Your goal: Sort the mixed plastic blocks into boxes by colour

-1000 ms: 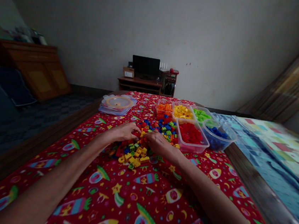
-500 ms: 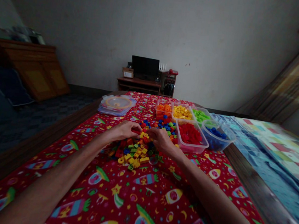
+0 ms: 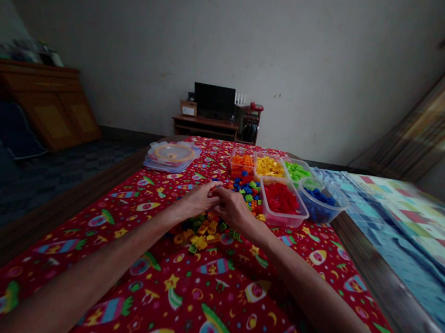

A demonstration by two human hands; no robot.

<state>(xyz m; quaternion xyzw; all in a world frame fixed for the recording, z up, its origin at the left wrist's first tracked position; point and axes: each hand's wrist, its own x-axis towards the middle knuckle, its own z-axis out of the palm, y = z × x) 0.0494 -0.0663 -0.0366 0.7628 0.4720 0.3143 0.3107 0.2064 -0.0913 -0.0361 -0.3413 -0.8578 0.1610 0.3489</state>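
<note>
A pile of small mixed-colour plastic bricks (image 3: pixel 216 224) lies on a red patterned tablecloth (image 3: pixel 201 296). My left hand (image 3: pixel 199 200) and my right hand (image 3: pixel 234 208) hover just above the pile, fingertips meeting, fingers curled together. What they pinch between them is too small to make out. Just beyond my right hand stand clear tubs of sorted bricks: red (image 3: pixel 282 199), orange (image 3: pixel 242 163), yellow (image 3: pixel 270 166), green (image 3: pixel 297 170), and a round tub of blue ones (image 3: pixel 322 201).
A stack of clear lids (image 3: pixel 171 156) lies at the far left of the table. A quilt-covered bed (image 3: pixel 408 218) adjoins the table's right edge. A wooden cabinet (image 3: pixel 50 103) stands at left, and a low desk with a monitor (image 3: pixel 213 102) at the far wall.
Both hands lifted off the brick pile and came together, fingertips now touching above it. The view shifted slightly.
</note>
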